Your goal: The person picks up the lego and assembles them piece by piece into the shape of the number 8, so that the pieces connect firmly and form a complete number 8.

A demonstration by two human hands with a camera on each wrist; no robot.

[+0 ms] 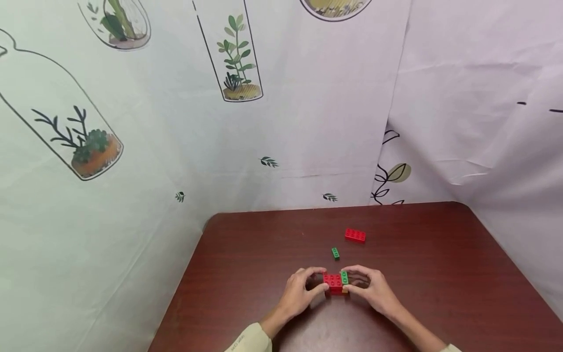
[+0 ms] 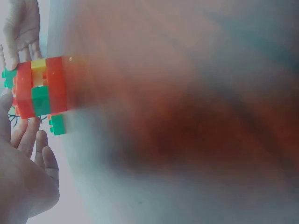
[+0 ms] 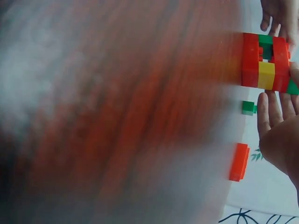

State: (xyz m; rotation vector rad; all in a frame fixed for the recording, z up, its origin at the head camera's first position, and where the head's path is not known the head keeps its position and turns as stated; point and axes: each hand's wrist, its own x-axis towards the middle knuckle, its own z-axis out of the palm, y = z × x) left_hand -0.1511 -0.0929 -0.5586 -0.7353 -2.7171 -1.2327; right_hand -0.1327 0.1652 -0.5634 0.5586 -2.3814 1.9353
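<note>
A small stack of toy building bricks stands on the table between both hands. In the left wrist view its lower red brick [image 2: 57,84] is at the bottom, with a green brick [image 2: 40,100] and a yellow brick [image 3: 266,75] in the middle layer and a gap between them. An upper red brick [image 1: 332,279] lies across these two. On its right end sits a two-stud green brick [image 1: 344,277]. My left hand [image 1: 299,292] grips the stack's left end between thumb and fingers. With thumb and fingers my right hand [image 1: 377,292] pinches the top green brick.
Beyond the stack lies a loose small green brick [image 1: 335,253]. Farther back and to the right is a loose red brick [image 1: 355,235]. The dark brown table [image 1: 246,254] meets a hanging white cloth [image 1: 299,146] with printed plants behind and at both sides.
</note>
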